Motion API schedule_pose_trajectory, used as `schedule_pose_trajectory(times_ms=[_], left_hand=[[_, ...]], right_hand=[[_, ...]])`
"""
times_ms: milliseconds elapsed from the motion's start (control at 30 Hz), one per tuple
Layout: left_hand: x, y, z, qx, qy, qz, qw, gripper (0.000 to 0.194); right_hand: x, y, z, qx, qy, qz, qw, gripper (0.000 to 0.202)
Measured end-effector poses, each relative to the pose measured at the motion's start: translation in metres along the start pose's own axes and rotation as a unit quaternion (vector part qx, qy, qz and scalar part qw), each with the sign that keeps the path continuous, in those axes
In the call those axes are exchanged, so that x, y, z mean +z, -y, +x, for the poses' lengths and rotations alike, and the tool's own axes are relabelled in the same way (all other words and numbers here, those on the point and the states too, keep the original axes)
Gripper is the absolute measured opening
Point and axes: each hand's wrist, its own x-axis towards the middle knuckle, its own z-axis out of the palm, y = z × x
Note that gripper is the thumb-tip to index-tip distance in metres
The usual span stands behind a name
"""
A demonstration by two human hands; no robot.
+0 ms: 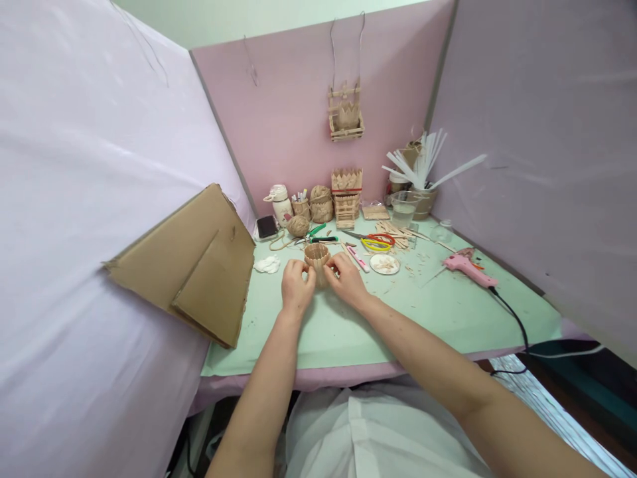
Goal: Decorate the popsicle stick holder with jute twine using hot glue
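A small round cup made of upright wooden sticks stands on the green tabletop in front of me, its open top facing up. My left hand grips its left side, thumb and fingers pinched together. On the opposite side, my right hand holds it with curled fingers. The fingertips hide the lower sides of the cup, and I cannot make out whether anything thin is pinched there. Just behind the cup lie green-handled pliers and a pink-and-white cutter knife.
A pink glue gun rests at the right with its cord over the edge. Scissors, loose wooden sticks, a white dish and a twine ball lie behind. Folded cardboard leans at the left.
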Motion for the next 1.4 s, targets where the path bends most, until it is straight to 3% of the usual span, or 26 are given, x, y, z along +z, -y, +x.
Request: schedule_pose_trajectory(times_ms=[200, 333, 500, 767, 1133, 1400], left_hand=[[-0.001, -0.002, -0.001, 0.039, -0.01, 0.003, 0.999, 0.011], [-0.002, -0.002, -0.002, 0.061, 0.009, -0.05, 0.997, 0.014], [0.0, 0.0, 0.0, 0.04, 0.047, -0.121, 0.991, 0.016], [0.001, 0.001, 0.001, 0.018, 0.105, -0.12, 0.987, 0.016], [-0.001, -0.001, 0.001, 0.026, 0.102, -0.138, 0.985, 0.023], [0.0, -0.004, 0.001, 0.009, 0.092, -0.135, 0.987, 0.014]], right_hand=[[0.003, -0.002, 0.0, 0.001, 0.007, 0.011, 1.0, 0.013], [0.005, -0.007, 0.001, -0.017, 0.003, 0.041, 0.999, 0.015], [0.005, -0.013, 0.003, -0.025, -0.005, 0.072, 0.997, 0.015], [0.004, -0.018, 0.002, -0.029, -0.024, 0.049, 0.998, 0.012], [-0.001, -0.013, 0.002, -0.014, -0.016, 0.097, 0.995, 0.019], [-0.003, -0.015, 0.001, -0.028, -0.02, 0.087, 0.996, 0.012]])
